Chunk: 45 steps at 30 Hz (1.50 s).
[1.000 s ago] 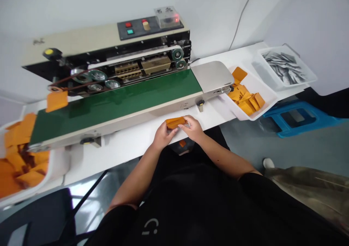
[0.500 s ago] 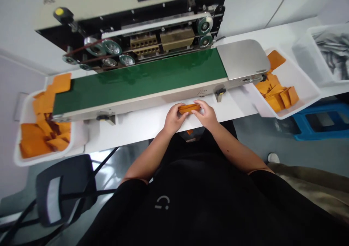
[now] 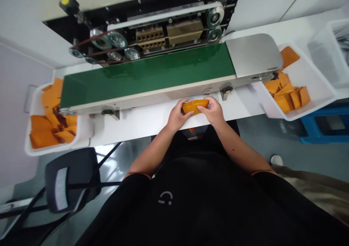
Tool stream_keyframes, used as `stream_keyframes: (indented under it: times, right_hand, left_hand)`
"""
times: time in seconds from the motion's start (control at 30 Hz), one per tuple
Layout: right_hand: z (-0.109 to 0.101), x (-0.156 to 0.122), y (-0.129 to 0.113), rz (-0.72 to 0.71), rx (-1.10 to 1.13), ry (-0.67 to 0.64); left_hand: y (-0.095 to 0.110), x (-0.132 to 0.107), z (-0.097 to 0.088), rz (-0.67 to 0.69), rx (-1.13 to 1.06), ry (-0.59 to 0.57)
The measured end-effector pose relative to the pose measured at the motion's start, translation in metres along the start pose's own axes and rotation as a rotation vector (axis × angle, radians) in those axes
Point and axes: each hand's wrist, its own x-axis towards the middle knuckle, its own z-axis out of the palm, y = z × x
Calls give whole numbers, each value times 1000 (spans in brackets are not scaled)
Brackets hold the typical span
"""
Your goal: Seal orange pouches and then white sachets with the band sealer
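Note:
An orange pouch (image 3: 195, 107) is held between my two hands, just in front of the machine's near side and over the white table (image 3: 131, 124). My left hand (image 3: 176, 115) grips its left end, thumb on the near face. On the right end my right hand (image 3: 215, 111) is closed in the same way. The pouch's broad face is turned up toward me. Behind it runs the green conveyor belt (image 3: 152, 73) of a band sealing machine, its rollers and heating blocks (image 3: 149, 37) exposed.
A white bin (image 3: 81, 140) at the left end of the belt holds several orange pouches (image 3: 45, 138). Another white bin (image 3: 319, 93) with orange pouches stands at the right, beside the metal plate (image 3: 253, 55). There is a black chair (image 3: 72, 177) at lower left and a blue stool (image 3: 327, 124) at right.
The pouch has tilted so that more of its face shows, where its upper edge gaped before. Both hands keep hold of it. On the belt's left end, the pouch seen before is gone.

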Motion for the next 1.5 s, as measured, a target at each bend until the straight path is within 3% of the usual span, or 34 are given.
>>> stream_keyframes:
  times: [0.27,0.43,0.57,0.67,0.83,0.97,1.23,1.5]
  right_hand:
    - [-6,-11,-15,18,137,162]
    - [-29,-9,-58,51,151,119]
    - [-54,12,-114,30,150,46]
    - [-76,38,-148,13,192,85]
    - [-99,85,-177,72,149,198]
    - [-95,110,-186,169,138,220]
    - [-69,146,-192,224,97,237]
    - [-47,163,-195,269,48,174]
  left_hand:
    - [1,0,-3,-13,-9,20]
    - [2,1,-2,7,13,5]
    - [1,1,-3,-3,32,-9]
    - [-1,1,-2,-2,38,-16]
    - [-4,-1,0,-1,53,-17]
    - [-2,-1,-1,2,78,-11]
    - [2,-1,-2,13,101,-21]
    - [1,0,-1,-9,100,-39]
